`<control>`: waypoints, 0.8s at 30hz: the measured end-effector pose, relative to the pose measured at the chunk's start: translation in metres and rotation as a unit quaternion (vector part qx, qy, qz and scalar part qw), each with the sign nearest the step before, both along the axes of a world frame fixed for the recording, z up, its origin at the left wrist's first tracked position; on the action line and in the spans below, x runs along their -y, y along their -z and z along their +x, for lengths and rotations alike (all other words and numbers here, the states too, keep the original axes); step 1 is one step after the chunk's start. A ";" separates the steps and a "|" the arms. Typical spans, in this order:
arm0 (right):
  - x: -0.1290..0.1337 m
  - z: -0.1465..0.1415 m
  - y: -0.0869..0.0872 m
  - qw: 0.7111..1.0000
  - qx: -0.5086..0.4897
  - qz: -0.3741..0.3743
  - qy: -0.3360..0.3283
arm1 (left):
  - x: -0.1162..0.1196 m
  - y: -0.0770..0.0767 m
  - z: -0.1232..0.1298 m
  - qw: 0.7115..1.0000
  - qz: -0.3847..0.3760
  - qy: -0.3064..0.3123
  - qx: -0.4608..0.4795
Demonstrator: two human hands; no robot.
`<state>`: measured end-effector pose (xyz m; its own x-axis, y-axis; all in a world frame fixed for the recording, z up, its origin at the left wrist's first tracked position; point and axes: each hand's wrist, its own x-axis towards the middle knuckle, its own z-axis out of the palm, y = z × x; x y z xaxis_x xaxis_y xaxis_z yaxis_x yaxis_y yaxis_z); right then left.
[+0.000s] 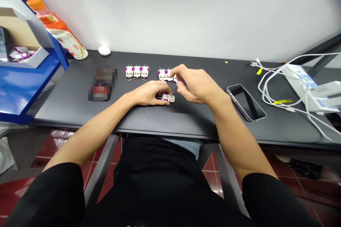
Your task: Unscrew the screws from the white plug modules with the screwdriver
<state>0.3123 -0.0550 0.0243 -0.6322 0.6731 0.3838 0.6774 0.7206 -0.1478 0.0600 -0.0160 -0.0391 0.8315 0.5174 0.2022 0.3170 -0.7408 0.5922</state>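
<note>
My left hand (154,93) is closed around a small white-and-purple part with metal prongs (168,98), holding it low over the dark tabletop. My right hand (195,84) pinches a thin dark rod-like tool (174,90). Its tip points down at the part; whether it touches is too small to tell, and its handle is hidden by the fingers. Just beyond my hands stands a row of similar white-and-purple parts (162,75), partly covered by my right hand. Three more such parts (137,71) stand to the left, with several tiny brass-coloured pieces (130,79) in front of them.
On the right lie a phone (246,102), coiled white cables (263,90) and a white box (301,85). To the left are a blurred-out dark item (102,85), a white rounded object (104,50) and an orange-capped bottle (62,35). An open carton (39,56) sits on a blue shelf.
</note>
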 end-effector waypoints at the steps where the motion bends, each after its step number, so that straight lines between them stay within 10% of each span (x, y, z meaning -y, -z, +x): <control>1: 0.000 0.000 0.000 1.000 -0.002 0.001 -0.006 | 0.000 0.000 0.000 1.000 0.000 0.000 -0.001; 24: 0.000 -0.001 0.003 1.000 -0.002 0.015 0.022 | 0.000 0.000 0.000 1.000 0.005 0.006 0.003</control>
<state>0.3108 -0.0550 0.0209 -0.6007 0.6880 0.4072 0.7076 0.6946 -0.1298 0.0598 -0.0164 -0.0393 0.8363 0.5053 0.2129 0.3045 -0.7508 0.5861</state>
